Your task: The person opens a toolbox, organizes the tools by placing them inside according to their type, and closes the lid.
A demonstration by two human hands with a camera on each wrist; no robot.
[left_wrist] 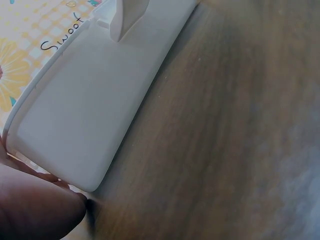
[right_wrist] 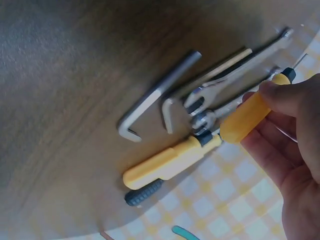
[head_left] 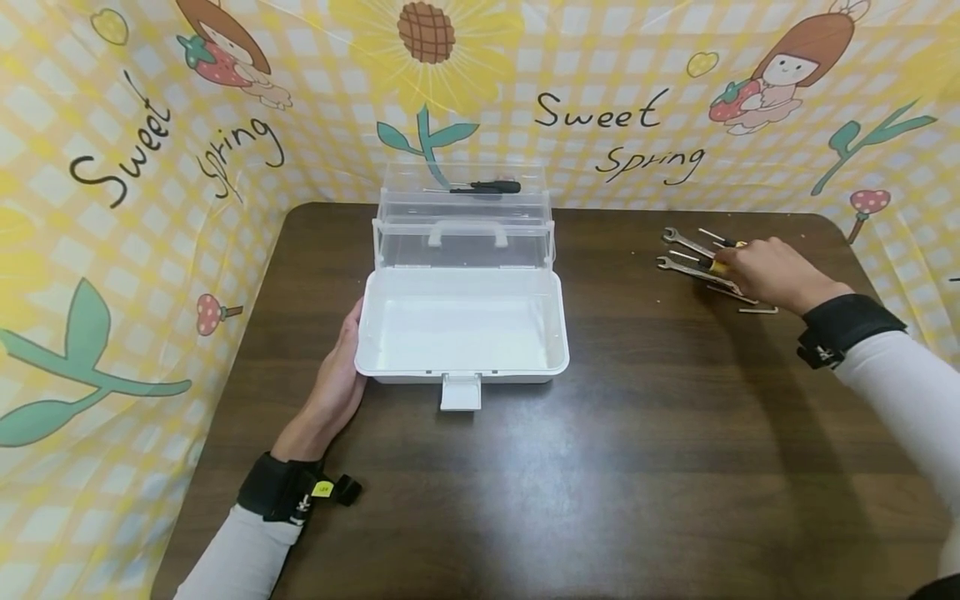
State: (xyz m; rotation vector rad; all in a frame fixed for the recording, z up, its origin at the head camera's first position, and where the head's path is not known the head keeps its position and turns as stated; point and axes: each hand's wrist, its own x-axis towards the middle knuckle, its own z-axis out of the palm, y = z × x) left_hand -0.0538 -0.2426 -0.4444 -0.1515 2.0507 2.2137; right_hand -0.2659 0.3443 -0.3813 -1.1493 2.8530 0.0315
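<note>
My left hand (head_left: 336, 379) rests against the left side of a white box (head_left: 461, 325) whose clear lid stands raised at the back; in the left wrist view the fingers touch the end of the box (left_wrist: 75, 105). At the right, my right hand (head_left: 780, 271) pinches a yellow-handled screwdriver (right_wrist: 250, 114) between thumb and fingers. Beside it lie more yellow-handled screwdrivers (right_wrist: 165, 162), two wrenches (head_left: 686, 242) and two hex keys (right_wrist: 150, 100). The box's interior shows nothing inside.
A black-handled screwdriver (head_left: 497, 187) lies in the clear lid (head_left: 465, 242) of the box. The front latch (head_left: 461, 393) hangs open. Patterned cloth (head_left: 615, 50) surrounds the back and sides of the brown table (head_left: 600, 483).
</note>
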